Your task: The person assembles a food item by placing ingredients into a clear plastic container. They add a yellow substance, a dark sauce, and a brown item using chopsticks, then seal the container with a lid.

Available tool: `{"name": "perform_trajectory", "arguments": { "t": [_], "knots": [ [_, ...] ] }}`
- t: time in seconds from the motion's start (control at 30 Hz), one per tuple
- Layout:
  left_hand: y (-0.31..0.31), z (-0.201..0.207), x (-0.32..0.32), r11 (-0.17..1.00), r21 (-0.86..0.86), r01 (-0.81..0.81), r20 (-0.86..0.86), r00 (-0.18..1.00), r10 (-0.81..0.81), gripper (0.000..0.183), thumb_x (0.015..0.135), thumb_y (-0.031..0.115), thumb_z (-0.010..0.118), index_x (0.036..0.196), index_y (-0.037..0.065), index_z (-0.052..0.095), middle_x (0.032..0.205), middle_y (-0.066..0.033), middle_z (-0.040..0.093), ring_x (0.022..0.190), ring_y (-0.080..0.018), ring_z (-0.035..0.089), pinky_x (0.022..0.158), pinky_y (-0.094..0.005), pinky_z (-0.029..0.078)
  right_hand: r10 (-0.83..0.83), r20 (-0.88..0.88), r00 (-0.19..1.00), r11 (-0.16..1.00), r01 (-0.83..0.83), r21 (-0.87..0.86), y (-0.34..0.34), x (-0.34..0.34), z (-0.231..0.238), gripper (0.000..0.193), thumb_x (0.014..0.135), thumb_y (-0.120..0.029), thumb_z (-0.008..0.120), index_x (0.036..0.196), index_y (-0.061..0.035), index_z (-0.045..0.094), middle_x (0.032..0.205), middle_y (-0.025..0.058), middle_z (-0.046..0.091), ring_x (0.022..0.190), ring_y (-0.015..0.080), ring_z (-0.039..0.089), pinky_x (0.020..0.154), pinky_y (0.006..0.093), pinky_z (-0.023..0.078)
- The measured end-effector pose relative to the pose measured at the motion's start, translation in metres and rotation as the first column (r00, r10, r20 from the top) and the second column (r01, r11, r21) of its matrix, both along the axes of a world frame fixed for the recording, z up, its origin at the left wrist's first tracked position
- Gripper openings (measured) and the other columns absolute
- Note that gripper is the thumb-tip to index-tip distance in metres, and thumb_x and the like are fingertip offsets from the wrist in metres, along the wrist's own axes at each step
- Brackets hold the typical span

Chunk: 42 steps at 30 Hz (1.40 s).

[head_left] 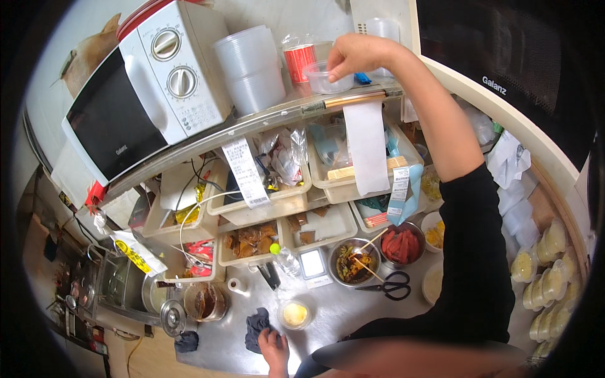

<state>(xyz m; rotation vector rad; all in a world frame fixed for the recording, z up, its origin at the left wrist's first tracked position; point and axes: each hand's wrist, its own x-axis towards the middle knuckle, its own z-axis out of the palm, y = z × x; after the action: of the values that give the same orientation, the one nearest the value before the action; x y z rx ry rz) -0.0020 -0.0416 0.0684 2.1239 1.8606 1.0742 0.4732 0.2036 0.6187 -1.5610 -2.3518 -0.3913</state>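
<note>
My right hand point(360, 55) reaches up to the shelf, its fingertips pinched together over a clear round plastic tub point(318, 80). The fingertips dip inside the rim; whatever they hold, if anything, cannot be made out. Beside that tub stands a red cup point(300, 62). Low on the steel table, my left hand point(274, 350) has its fingers apart and holds nothing, next to a crumpled dark cloth point(256, 329). Just right of the cloth sits a clear cup with pale yellow food point(294, 314).
A metal bowl point(343, 278) with sticks, a bowl of red pieces point(411, 252) and black scissors point(397, 286) stand mid-table. A white scale point(313, 264) is nearby. The shelf bears a microwave point(120, 116) and stacked tubs point(251, 72); paper slips hang below. Filled cups point(548, 280) line the right.
</note>
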Motion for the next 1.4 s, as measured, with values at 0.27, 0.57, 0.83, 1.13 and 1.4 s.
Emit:
{"name": "perform_trajectory", "arguments": {
  "t": [0.27,0.57,0.83,1.13,1.4],
  "knots": [
    [0.045,0.116,0.062,0.982,0.097,0.161,0.523,0.832,-0.188,0.064,0.075,0.009,0.076,0.131,-0.002,0.047,0.130,-0.0202,0.050,0.118,-0.0366,0.052,0.103,-0.0431,0.041,0.423,-0.438,0.793,0.895,-0.292,0.336,-0.090,-0.040,-0.112,0.013,0.078,-0.011,0.073,0.088,-0.0018,0.072,0.086,0.0104,0.069,0.078,0.0220,0.065,0.073,0.0309,0.051],
    [0.010,0.124,0.104,0.893,0.046,0.448,0.352,0.829,-0.434,0.111,0.051,0.038,0.092,0.141,0.005,0.036,0.140,-0.0192,0.040,0.130,-0.0363,0.040,0.106,-0.0453,0.036,0.033,-0.937,0.346,0.649,-0.720,-0.243,-0.232,-0.178,-0.397,0.035,0.079,-0.017,0.077,0.109,-0.0030,0.067,0.111,0.0109,0.062,0.104,0.0207,0.060,0.090,0.0332,0.048],
    [-0.029,0.099,0.098,0.778,-0.076,0.623,0.503,0.698,-0.510,0.112,0.046,0.040,0.094,0.139,0.007,0.040,0.136,-0.0152,0.040,0.127,-0.0313,0.042,0.105,-0.0411,0.037,-0.157,-0.913,0.375,0.491,-0.773,-0.402,-0.261,-0.159,-0.427,0.098,0.075,-0.034,0.083,0.151,-0.0104,0.025,0.143,0.0146,0.032,0.127,0.0282,0.041,0.097,0.0408,0.046],
    [-0.053,0.104,0.096,0.776,-0.096,0.623,0.570,0.674,-0.471,0.105,0.045,0.026,0.096,0.135,0.008,0.047,0.135,-0.0136,0.043,0.125,-0.0293,0.045,0.103,-0.0385,0.040,-0.161,-0.884,0.439,0.533,-0.715,-0.452,-0.286,-0.157,-0.400,0.090,0.071,-0.029,0.084,0.146,-0.0103,0.036,0.137,0.0143,0.041,0.119,0.0274,0.048,0.089,0.0380,0.051],
    [-0.063,0.093,0.094,0.826,0.049,0.562,0.481,0.711,-0.513,0.095,0.047,0.025,0.095,0.130,0.010,0.051,0.128,-0.0165,0.050,0.120,-0.0342,0.049,0.097,-0.0419,0.045,-0.104,-0.929,0.355,0.559,-0.752,-0.350,-0.296,-0.163,-0.397,0.088,0.070,-0.027,0.084,0.143,-0.0104,0.039,0.137,0.0140,0.041,0.121,0.0271,0.048,0.090,0.0394,0.051]
  ]
}}
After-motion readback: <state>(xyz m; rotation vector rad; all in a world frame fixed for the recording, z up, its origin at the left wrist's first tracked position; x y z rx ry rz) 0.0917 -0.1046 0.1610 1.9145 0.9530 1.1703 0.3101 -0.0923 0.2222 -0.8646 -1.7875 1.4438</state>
